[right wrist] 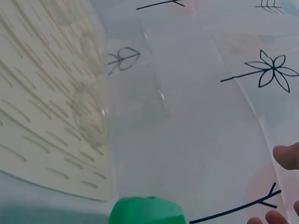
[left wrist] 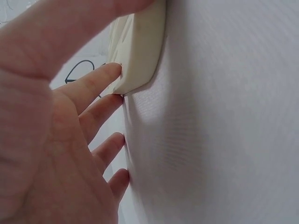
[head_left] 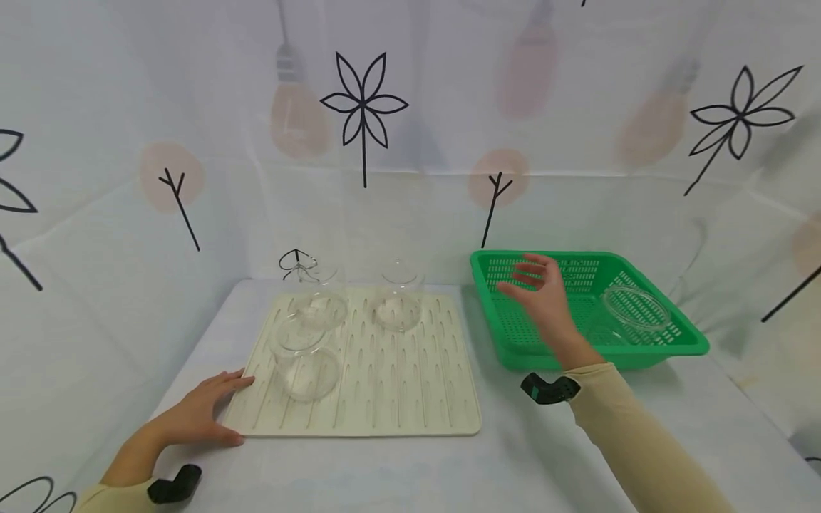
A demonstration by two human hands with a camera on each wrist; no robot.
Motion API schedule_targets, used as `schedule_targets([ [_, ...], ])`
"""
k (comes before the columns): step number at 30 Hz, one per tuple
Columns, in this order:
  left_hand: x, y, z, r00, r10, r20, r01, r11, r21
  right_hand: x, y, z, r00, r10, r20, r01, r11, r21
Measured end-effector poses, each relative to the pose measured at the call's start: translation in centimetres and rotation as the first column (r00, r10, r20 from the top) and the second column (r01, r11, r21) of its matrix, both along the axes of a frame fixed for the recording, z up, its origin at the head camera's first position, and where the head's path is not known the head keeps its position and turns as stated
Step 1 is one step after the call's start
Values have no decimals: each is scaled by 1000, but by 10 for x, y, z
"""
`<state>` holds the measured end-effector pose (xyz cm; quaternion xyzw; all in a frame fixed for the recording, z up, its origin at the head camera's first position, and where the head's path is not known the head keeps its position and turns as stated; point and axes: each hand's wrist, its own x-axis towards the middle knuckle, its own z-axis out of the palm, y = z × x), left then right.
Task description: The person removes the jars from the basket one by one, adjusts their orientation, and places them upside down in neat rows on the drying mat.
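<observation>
Three clear glass cups stand on a cream ribbed drying mat [head_left: 410,399]: a front glass [head_left: 306,374], a back-left glass [head_left: 321,306] and a back-right glass [head_left: 398,306]. At the mat's left edge rests my left hand [head_left: 199,413], its thumb and fingers spread and touching the mat's front-left corner. The left wrist view shows these fingertips [left wrist: 112,71] at the mat's side. My right hand [head_left: 545,299] is over a green basket [head_left: 507,356], holding nothing, fingers apart from the thumb. Inside the basket, on its right side, lies another clear glass [head_left: 635,310].
A white cloth [head_left: 410,474] covers the table. Behind it hangs a white curtain [head_left: 423,221] printed with flowers, twigs and bulbs. The basket stands right of the mat, with a strip of cloth between them.
</observation>
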<state>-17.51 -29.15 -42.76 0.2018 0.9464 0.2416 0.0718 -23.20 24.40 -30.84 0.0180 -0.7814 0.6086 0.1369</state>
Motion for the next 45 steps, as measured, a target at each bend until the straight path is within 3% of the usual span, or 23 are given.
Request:
schedule_targets([
  [10, -3, -1, -2, 999, 26, 44, -26, 1000, 7, -3, 33, 2, 996, -89, 12, 89, 995, 48],
  [19, -4, -3, 0, 1000, 15, 12, -15, 1000, 19, -6, 61, 5, 985, -172, 16, 171, 985, 31],
  [26, -3, -5, 0, 1000, 10, -9, -10, 1000, 21, -12, 82, 8, 981, -192, 8, 192, 978, -79],
  [31, -4, -5, 0, 1000, 6, -3, -6, 1000, 28, -18, 92, 11, 972, -234, 22, 235, 959, -161],
  [38, -8, -3, 0, 1000, 16, -9, -15, 1000, 16, -31, 109, 11, 925, -368, 95, 379, 912, -160],
  [45, -8, -2, -1, 1000, 19, -6, -19, 1000, 21, -35, 130, 9, 860, -483, 165, 509, 834, -212],
])
